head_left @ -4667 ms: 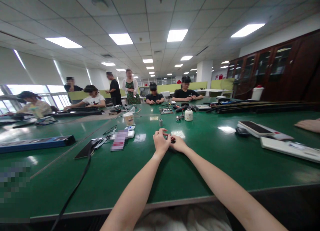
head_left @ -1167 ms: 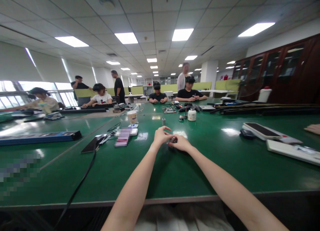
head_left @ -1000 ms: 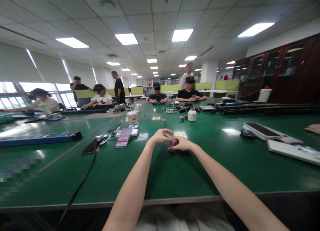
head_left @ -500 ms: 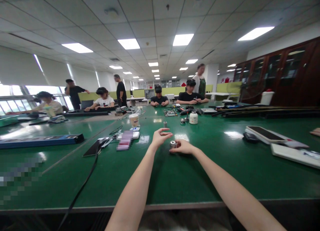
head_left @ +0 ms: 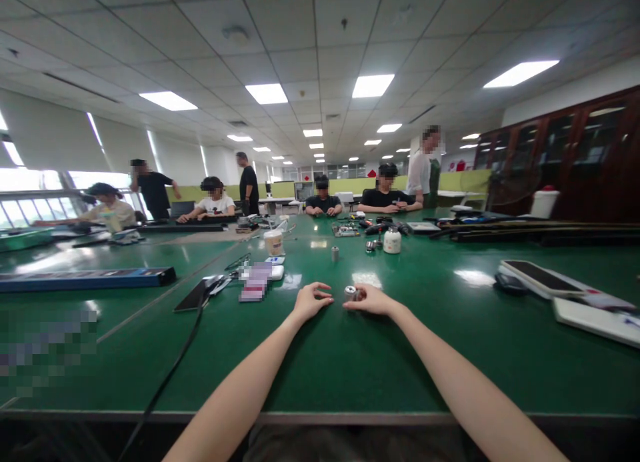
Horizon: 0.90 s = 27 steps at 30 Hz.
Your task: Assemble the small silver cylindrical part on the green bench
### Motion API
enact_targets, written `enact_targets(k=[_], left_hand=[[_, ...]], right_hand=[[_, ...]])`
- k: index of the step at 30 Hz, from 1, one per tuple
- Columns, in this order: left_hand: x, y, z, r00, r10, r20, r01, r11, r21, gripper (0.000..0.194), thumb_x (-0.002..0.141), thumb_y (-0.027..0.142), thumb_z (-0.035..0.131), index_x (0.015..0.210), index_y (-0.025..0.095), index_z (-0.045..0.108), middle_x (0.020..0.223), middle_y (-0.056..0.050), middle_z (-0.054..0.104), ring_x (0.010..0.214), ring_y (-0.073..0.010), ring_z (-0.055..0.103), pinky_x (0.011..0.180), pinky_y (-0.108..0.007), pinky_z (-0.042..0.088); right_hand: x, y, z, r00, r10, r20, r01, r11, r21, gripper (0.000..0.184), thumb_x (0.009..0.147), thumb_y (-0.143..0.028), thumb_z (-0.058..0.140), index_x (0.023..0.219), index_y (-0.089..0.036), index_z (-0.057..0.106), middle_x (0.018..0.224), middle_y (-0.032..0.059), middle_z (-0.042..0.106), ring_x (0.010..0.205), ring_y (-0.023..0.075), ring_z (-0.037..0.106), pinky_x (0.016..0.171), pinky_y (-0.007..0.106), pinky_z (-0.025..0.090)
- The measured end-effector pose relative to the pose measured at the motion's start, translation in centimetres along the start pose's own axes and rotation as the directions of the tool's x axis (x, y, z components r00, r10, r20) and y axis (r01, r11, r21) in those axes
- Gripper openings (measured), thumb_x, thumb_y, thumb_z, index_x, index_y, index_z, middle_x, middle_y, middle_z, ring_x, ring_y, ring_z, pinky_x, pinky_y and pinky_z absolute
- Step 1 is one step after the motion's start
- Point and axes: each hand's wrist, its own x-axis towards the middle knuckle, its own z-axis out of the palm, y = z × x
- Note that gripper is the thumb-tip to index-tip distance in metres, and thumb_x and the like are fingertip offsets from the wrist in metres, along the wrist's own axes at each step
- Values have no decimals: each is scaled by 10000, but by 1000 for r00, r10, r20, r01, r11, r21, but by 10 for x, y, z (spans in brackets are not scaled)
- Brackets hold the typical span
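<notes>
Metal cylinder (head_left: 350, 293) stands upright on the glossy green desk (head_left: 350, 375), well in from the near edge, its round silvery top dark-centred. The left hand (head_left: 313, 301) has drawn away, loosely parted and holding nothing, leaving only the right hand (head_left: 374, 301), thumb and fingers curled around the metal. Farther from that edge stands a smooth grey cylinder (head_left: 335, 253).
</notes>
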Motion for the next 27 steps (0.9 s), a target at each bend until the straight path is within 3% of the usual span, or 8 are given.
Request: enact_targets(k=[3, 6, 11, 17, 27], left_hand=[[2, 2, 3, 1000, -25, 6, 25, 998, -49, 359, 625, 265, 806, 953, 184, 682, 795, -60, 758, 824, -223, 722, 830, -349, 537], [-1, 15, 8, 1000, 18, -23, -22, 983, -180, 361, 659, 288, 787, 978, 172, 665, 818, -72, 757, 840, -217, 719, 817, -335, 544], [-16, 51, 10, 965, 115, -235, -182, 940, -287, 250, 728, 336, 723, 877, 154, 636, 886, -89, 744, 842, -196, 712, 802, -311, 556], [-26, 63, 14, 972, 200, -122, -222, 950, -217, 212, 714, 278, 737, 859, 162, 636, 849, -71, 738, 827, -189, 710, 806, -310, 560], [-25, 65, 17, 963, 217, -161, -248, 945, -213, 201, 725, 261, 720, 874, 155, 638, 852, -67, 739, 819, -182, 706, 773, -287, 539]], right_hand=[[-1, -2, -1, 1000, -3, 4, 3, 1000, -1, 489, 626, -548, 754, 885, -160, 610, 685, -16, 584, 605, 119, 512, 537, 224, 382], [-4, -8, 1, 1000, -18, -5, 18, 1000, -12, 487, 624, -563, 749, 862, -164, 602, 681, -19, 579, 596, 115, 501, 532, 223, 378], [-8, -22, 11, 999, -33, -6, 33, 998, -55, 497, 633, -578, 740, 878, -169, 598, 685, -14, 584, 599, 124, 515, 536, 233, 380], [-12, -35, 20, 996, -88, 1, 88, 995, -45, 540, 671, -493, 749, 1105, -203, 609, 797, 9, 648, 682, 151, 571, 616, 259, 427], [-13, -37, 18, 997, -78, 25, 80, 990, -113, 563, 703, -498, 717, 1146, -177, 584, 778, 12, 638, 667, 149, 557, 616, 262, 415]])
